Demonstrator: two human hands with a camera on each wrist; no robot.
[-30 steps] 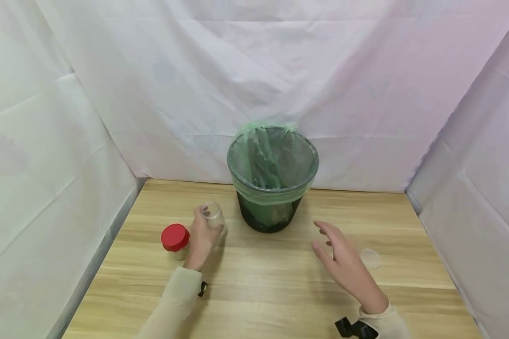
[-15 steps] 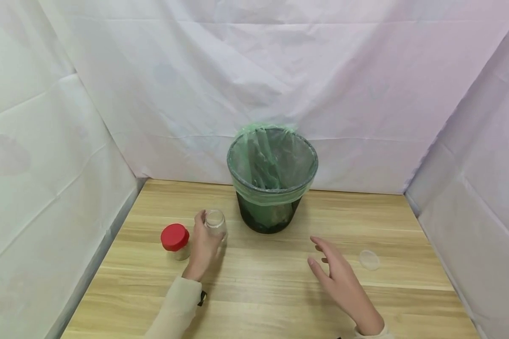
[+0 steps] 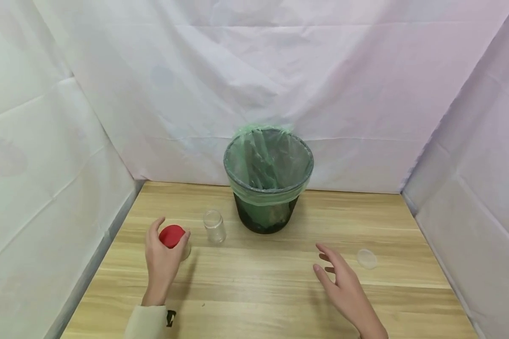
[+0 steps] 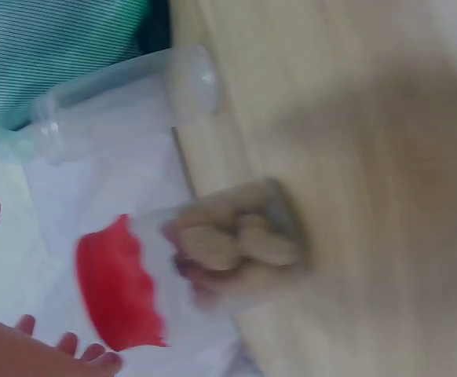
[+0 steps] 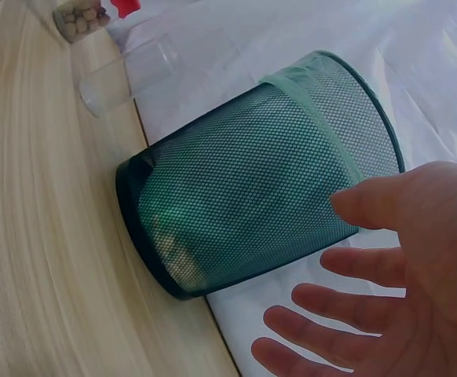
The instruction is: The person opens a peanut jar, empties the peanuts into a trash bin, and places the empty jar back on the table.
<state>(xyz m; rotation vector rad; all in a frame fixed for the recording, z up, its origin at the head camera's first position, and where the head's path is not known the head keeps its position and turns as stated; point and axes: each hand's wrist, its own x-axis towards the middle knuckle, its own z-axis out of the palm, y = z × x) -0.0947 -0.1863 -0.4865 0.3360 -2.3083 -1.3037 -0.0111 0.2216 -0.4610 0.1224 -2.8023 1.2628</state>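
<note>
Red-lidded jar [image 3: 172,237] stands upright on the bench [image 3: 246,282], right inside the spread of the person's left hand [image 3: 163,261], with the thumb to the right of its red lid [image 4: 118,287] and the forefinger to the left. That hand is loosely unfolded around the lid rather than clenched on it; whether any fingertip touches, I can't tell from here. Tan, rounded pieces [image 4: 213,247] show through the glass, blurred in the left wrist view. At the wrist come a cream sleeve [image 3: 146,324] and a small black piece [image 3: 171,318]. Just to the jar's right is a clear jar [image 3: 214,228], lidless and upright. Further along, near the back edge, sits a dark mesh bin [image 3: 264,219] with a green liner [image 3: 267,197] folded over its rim. The right hand [image 3: 343,287], well apart from both jars, hovers with its fingers parted and relaxed. Beside it, 1 clear disc [image 3: 367,259] lies flat. White cloth [image 3: 195,94] hangs behind and along 2 sides.
</note>
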